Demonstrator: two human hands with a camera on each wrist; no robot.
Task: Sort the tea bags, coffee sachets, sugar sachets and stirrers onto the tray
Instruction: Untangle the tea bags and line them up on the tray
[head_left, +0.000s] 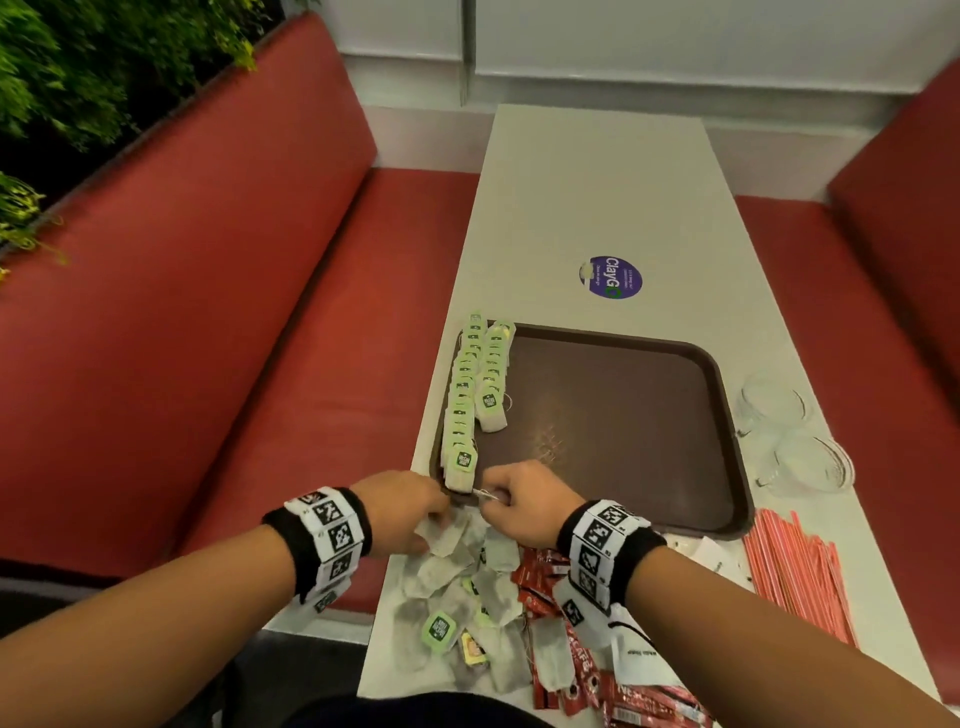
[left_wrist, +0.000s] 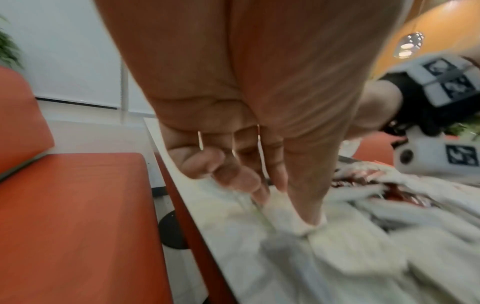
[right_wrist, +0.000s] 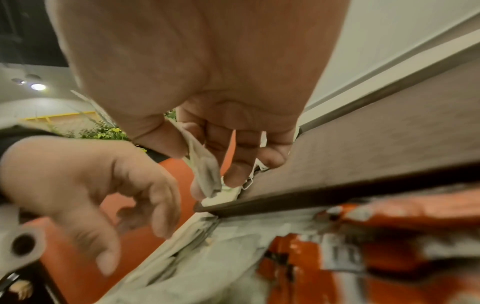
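Observation:
A brown tray (head_left: 623, 415) lies mid-table, with two overlapping rows of green-tagged tea bags (head_left: 470, 395) along its left side. At the tray's near-left corner my right hand (head_left: 498, 493) pinches a tea bag (right_wrist: 205, 168) between thumb and fingers, just above the tray rim (right_wrist: 337, 199). My left hand (head_left: 439, 512) hovers beside it over the loose tea bag pile (head_left: 467, 577), fingers loosely curled, thumb tip and fingertips (left_wrist: 255, 194) touching a bag (left_wrist: 337, 246). Red coffee sachets (head_left: 540, 577) lie right of the pile. Red-striped stirrers (head_left: 795, 577) lie at the near right.
Two clear glass cups (head_left: 774, 405) stand right of the tray. White sachets (head_left: 714, 553) lie between tray and stirrers, partly hidden by my right wrist. A purple sticker (head_left: 610, 278) marks the far table. Red benches (head_left: 234, 312) flank both sides.

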